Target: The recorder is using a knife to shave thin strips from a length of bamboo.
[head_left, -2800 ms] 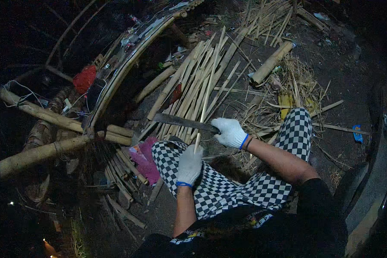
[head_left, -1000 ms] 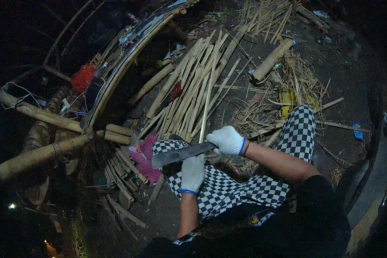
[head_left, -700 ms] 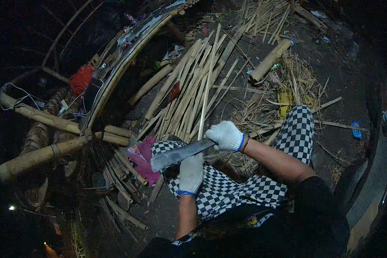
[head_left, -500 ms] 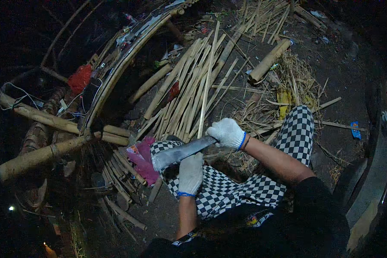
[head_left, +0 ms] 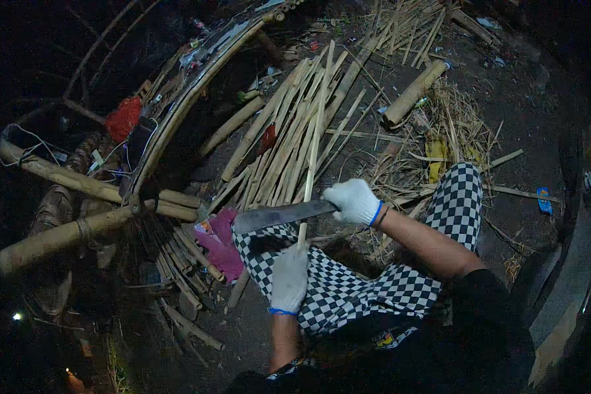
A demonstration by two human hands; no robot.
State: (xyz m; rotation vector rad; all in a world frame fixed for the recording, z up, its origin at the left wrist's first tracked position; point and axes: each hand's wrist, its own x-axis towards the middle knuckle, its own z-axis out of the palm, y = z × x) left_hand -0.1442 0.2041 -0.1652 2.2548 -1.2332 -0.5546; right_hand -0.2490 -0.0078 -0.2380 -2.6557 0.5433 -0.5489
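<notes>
My right hand [head_left: 353,201], in a white knit glove with a blue cuff, is closed round the handle of a machete [head_left: 279,216]. The broad grey blade points left and lies across a long pale bamboo strip [head_left: 316,131]. Below the blade my left hand [head_left: 289,276], gloved the same way, grips the near end of that strip. From there the strip runs up and away over a pile of split bamboo strips [head_left: 279,148]. Where the blade meets the strip, I cannot tell how deep it sits.
A thick bamboo piece [head_left: 414,94] and dry shavings [head_left: 463,118] lie beyond my right knee. At left stands a bamboo frame [head_left: 65,236] with a red bag [head_left: 123,119]. A pink cloth-like piece [head_left: 224,249] lies by my left knee. Cut bamboo pieces [head_left: 180,259] are stacked beside it.
My left hand has drawn down toward me with the strip, so more of the strip shows below the blade. The machete has shifted slightly right and levelled out.
</notes>
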